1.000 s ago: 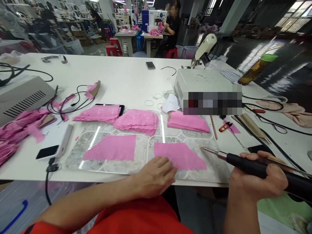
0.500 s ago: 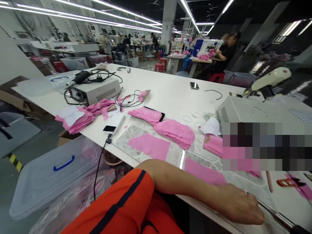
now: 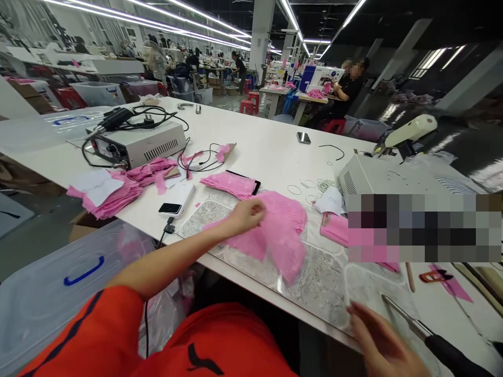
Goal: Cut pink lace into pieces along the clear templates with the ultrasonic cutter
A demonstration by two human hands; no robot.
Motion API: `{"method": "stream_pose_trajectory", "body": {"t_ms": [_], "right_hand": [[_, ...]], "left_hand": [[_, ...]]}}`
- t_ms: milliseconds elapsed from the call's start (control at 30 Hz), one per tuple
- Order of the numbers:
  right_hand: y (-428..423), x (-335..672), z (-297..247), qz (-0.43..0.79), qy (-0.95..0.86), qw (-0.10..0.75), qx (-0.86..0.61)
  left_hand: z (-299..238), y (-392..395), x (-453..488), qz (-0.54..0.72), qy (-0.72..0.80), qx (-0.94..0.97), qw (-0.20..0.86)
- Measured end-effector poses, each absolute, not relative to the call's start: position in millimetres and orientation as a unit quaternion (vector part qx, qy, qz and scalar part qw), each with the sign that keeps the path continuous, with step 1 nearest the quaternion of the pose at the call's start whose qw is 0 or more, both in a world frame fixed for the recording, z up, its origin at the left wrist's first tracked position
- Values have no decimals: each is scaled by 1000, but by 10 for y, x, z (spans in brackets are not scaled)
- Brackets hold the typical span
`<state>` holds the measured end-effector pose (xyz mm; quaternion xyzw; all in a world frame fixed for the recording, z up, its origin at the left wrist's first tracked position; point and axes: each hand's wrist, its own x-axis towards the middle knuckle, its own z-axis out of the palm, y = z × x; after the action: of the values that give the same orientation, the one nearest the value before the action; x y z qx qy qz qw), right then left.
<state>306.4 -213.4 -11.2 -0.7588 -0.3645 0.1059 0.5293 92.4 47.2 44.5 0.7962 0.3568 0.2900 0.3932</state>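
My left hand [image 3: 248, 215] is closed on a thin pink fabric piece [image 3: 288, 251], which hangs slanting over the grey-patterned clear mat [image 3: 322, 283]. Below that hand, another pink piece [image 3: 247, 243] lies flat on the mat. Just behind is a stack of pink cut pieces [image 3: 293, 204], partly covered by the raised fabric. My right hand [image 3: 381, 340] is at the lower right by the table edge, its fingers apart and nothing seen in them. Beside it lies a black-handled tool [image 3: 422, 330] with a long pointed metal tip.
A second pink stack [image 3: 230, 183] rests on a dark flat device. A white power bank [image 3: 178, 201], a grey metal box with cables [image 3: 145, 144] and a phone [image 3: 303, 137] are on the table. Orange-handled snips [image 3: 434, 276] lie right. A lidded plastic bin [image 3: 78, 272] stands left.
My left hand has moved left from the far right, and the right-hand pink piece has been lifted off the mat. My right hand has come into view. The camera view has shifted slightly.
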Motion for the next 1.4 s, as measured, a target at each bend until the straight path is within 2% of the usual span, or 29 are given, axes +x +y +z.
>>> {"method": "stream_pose_trajectory", "body": {"t_ms": [100,233,500,900,1067,1233,1400], "right_hand": [[-1620,2970,-76,161,-484,431,-744],[-1022,2839,-15,166,-572,338,-728],[-486,2627,8,115,-595,232,-761],[-162,2423,147,121,-644,224,-721],[-485,2406,172,157,-732,242,-617],[-704,2402,7,87,-770,230,-589],[-587,2402,-26,54,-770,280,-571]], "left_hand": [[264,543,451,318,405,763,391],[88,483,100,331,435,750,371],[-3,363,-33,318,436,781,314],[-74,220,-323,298,463,816,177],[-93,206,-332,290,459,826,153],[-87,228,-312,284,460,828,150],[-63,260,-325,270,474,825,146]]}}
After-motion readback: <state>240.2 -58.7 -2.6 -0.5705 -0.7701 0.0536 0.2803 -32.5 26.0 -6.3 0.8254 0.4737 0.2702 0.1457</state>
